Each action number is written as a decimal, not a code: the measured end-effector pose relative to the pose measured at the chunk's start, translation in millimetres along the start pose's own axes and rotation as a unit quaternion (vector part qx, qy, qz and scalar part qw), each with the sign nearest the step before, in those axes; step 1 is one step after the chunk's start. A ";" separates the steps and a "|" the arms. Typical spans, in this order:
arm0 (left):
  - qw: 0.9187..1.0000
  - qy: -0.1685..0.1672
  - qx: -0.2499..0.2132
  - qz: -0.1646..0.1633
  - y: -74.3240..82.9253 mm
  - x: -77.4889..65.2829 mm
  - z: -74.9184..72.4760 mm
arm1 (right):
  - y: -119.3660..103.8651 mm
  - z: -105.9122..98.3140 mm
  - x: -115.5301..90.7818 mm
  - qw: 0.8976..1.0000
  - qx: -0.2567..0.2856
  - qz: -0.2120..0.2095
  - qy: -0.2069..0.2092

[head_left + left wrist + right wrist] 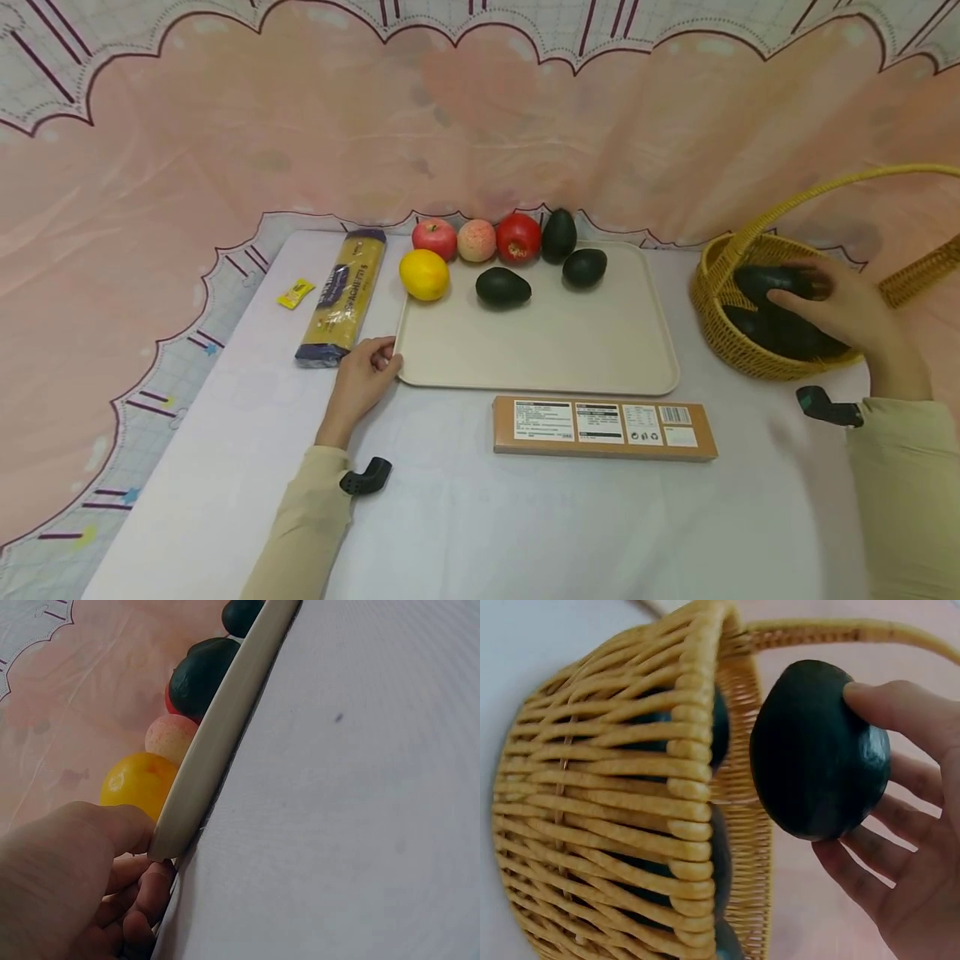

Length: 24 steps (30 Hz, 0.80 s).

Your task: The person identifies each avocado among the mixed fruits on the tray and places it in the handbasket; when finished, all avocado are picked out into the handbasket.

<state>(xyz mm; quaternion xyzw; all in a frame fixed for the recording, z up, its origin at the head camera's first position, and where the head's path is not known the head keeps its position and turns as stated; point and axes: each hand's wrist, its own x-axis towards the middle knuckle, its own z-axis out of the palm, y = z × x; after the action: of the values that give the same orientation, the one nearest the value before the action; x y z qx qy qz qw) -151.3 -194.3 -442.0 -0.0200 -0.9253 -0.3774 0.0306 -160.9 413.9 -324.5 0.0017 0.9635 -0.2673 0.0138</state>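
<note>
My right hand (855, 308) grips a dark green avocado (817, 750) at the mouth of the wicker basket (716, 329), thumb on one side and fingers on the other in the right wrist view. More avocados (798, 335) lie inside the basket, partly hidden by the hand and the weave. At the near left corner of the beige tray (577, 350), my left hand (362, 385) pinches the rim (217, 750) between thumb and curled fingers. Three avocados (503, 287) rest on the tray, with a yellow lemon (424, 275) at its far left corner.
Along the tray's far edge sit a pink-red apple (434, 239), a peach (476, 241) and a red pomegranate-like fruit (518, 238). A spaghetti pack (345, 296) and small yellow packet (296, 293) lie left. In front is a brown labelled box (604, 429).
</note>
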 end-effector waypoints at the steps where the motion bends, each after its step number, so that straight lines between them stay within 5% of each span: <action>1: 1.000 0.000 0.000 0.000 0.2 0.3 -0.2 | 1.2 -0.4 4.1 1.000 -0.007 -0.013 -0.002; 12: 1.000 -0.002 -0.005 -0.004 1.3 -0.4 -1.5 | 10.1 10.2 45.4 0.987 -0.076 -0.135 -0.038; 24: 1.000 -0.002 -0.006 -0.012 2.3 -1.1 -1.2 | 24.3 30.5 61.0 0.985 -0.079 -0.139 -0.064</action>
<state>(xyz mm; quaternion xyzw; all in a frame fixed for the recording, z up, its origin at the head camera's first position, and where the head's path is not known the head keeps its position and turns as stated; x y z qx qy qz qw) -150.1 -193.5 -439.6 -0.0103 -0.9232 -0.3833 0.0241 -220.9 418.8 -364.8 -0.1502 0.9696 -0.1892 0.0383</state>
